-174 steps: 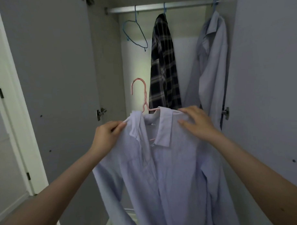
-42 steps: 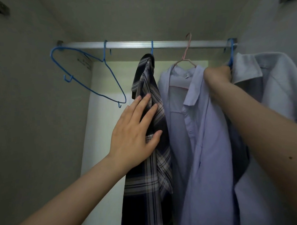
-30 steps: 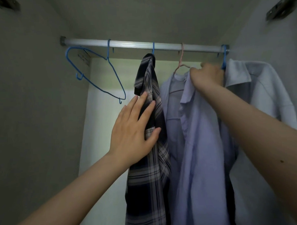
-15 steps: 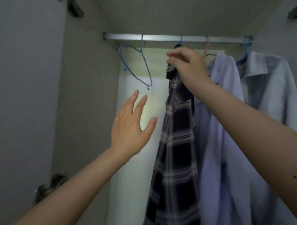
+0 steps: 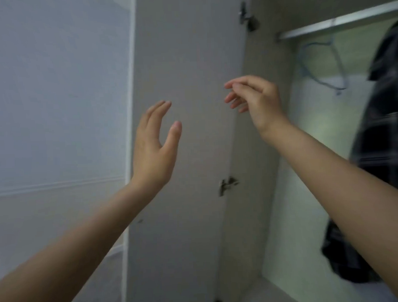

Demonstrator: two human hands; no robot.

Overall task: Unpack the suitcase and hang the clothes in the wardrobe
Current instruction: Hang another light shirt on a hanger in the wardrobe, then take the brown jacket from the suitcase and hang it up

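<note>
Both my hands are raised in front of the open wardrobe door and hold nothing. My left hand (image 5: 155, 148) has straight fingers, palm turned right. My right hand (image 5: 253, 99) hangs with loosely curled fingers, higher and to the right. At the far right edge the dark plaid shirt (image 5: 382, 144) hangs from the metal rail (image 5: 338, 21). An empty blue hanger (image 5: 321, 65) hangs on the rail left of the shirt, blurred. The lilac shirts and the suitcase are out of view.
The open grey wardrobe door (image 5: 185, 106) stands straight ahead, with hinges (image 5: 227, 186) on its right edge. A white wall (image 5: 56, 99) lies to the left. The wardrobe's pale back panel (image 5: 307, 169) and floor show at the lower right.
My view has swung left, away from the hanging clothes to the door. My right hand has let go of the clothes at the rail and both hands have drawn back, empty.
</note>
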